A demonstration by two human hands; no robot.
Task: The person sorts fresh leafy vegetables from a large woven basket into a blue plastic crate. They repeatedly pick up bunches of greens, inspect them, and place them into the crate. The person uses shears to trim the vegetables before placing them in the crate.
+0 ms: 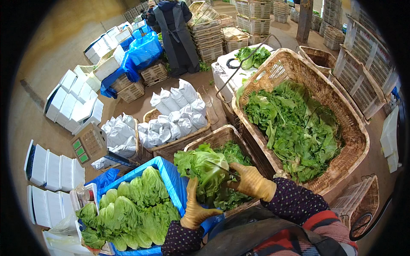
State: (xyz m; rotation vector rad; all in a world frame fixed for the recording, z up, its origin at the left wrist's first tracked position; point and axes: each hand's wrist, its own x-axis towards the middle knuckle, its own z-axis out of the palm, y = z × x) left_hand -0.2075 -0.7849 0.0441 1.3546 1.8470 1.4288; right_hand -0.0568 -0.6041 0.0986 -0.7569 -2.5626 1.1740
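Note:
In my gloved right hand (pixel 253 180) is a knife (pixel 221 168), its dark blade reaching across a loose green lettuce head (pixel 205 163). The leafy end of that head points left, the pale ribs lie by the blade. My left hand (pixel 198 204), also in a yellowish glove, has fingers and thumb spread wide at the lower leaves, its palm partly bare. Below the head stands a crate (pixel 229 129) holding loose green leaves (pixel 233 152). Trimmed lettuce heads (pixel 137 208) lie in rows in a blue-lined container (pixel 160 161) to the left.
A large dirty crate (pixel 358 153) of leaves (pixel 298 131) stands at right. Wrapped white bundles (pixel 173 128) fill crates ahead, beside a scale display (pixel 80 150). White foam boxes (pixel 54 166) line the left. A person (pixel 176 35) in an apron stands farther off near stacked crates (pixel 208 41).

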